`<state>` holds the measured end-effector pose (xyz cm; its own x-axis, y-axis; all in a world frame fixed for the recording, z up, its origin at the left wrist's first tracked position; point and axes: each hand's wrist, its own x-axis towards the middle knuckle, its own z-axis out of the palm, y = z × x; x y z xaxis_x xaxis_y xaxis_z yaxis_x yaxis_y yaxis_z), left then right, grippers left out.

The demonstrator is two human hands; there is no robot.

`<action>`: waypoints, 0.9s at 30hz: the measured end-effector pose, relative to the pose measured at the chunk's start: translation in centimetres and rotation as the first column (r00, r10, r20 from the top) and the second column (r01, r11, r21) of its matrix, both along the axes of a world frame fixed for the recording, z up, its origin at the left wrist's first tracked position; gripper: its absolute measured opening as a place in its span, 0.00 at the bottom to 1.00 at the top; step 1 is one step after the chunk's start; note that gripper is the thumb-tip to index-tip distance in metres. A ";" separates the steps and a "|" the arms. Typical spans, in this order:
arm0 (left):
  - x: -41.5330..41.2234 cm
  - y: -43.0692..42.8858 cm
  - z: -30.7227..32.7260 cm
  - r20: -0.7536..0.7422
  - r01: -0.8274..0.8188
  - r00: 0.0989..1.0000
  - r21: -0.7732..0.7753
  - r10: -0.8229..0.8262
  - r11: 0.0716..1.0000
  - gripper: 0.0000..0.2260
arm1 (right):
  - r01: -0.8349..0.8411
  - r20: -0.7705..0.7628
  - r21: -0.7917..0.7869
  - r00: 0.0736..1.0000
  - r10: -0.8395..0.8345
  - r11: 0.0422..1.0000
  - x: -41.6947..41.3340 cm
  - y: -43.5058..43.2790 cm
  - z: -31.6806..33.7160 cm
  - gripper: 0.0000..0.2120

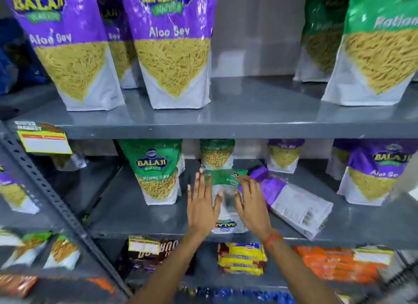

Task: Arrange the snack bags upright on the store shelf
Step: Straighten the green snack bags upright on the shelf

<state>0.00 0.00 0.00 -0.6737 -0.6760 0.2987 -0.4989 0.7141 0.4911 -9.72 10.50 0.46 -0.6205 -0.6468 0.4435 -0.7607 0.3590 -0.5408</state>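
Just left of the left hand, a green Ratlami Sev bag (156, 171) stands upright on the middle shelf (126, 215), close to the fingers but not touching them. The left hand (202, 207) lies flat with fingers stretched forward, its palm against the left edge of a fallen green bag (226, 190). That bag lies on its back between the two hands, its green top pointing toward the rear of the shelf and its white base with upside-down logo at the front lip. The right hand (251, 204), spread the same way, presses the bag's right edge; neither hand curls around it. A red thread (272, 239) circles the right wrist. Just right of the right hand, touching its outer side, a purple Aloo Sev bag (291, 197) lies tilted on the shelf. Farther right another purple bag (373, 174) stands upright.
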 end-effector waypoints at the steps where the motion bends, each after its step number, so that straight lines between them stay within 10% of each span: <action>1: -0.6 -1.1 -1.2 0.011 -0.028 1.000 0.194 0.027 0.981 0.32 | 0.014 0.064 0.081 0.998 -0.019 0.997 -0.4 -0.7 -0.9 0.24; 4: -1.3 -3.4 -1.5 0.102 -0.099 0.994 0.661 0.042 0.744 0.26 | 0.066 0.429 0.295 0.882 -0.194 0.953 -1.8 -2.0 -2.7 0.23; 9: -1.9 -5.9 -2.4 0.102 -0.210 0.976 0.660 0.191 0.721 0.14 | 0.201 0.574 0.272 0.751 -0.326 0.941 -4.2 -3.0 -4.3 0.11; 14: -1.9 -6.7 -2.6 0.104 -0.297 0.943 0.687 0.315 0.663 0.10 | 0.380 0.902 0.034 0.387 -0.192 0.924 -5.5 -4.1 -7.4 0.10; 27: -4.5 -7.6 -0.7 -0.287 -0.146 0.911 0.446 0.296 0.883 0.07 | 0.256 0.574 -0.254 0.816 -0.068 0.933 -7.3 -4.6 -3.0 0.07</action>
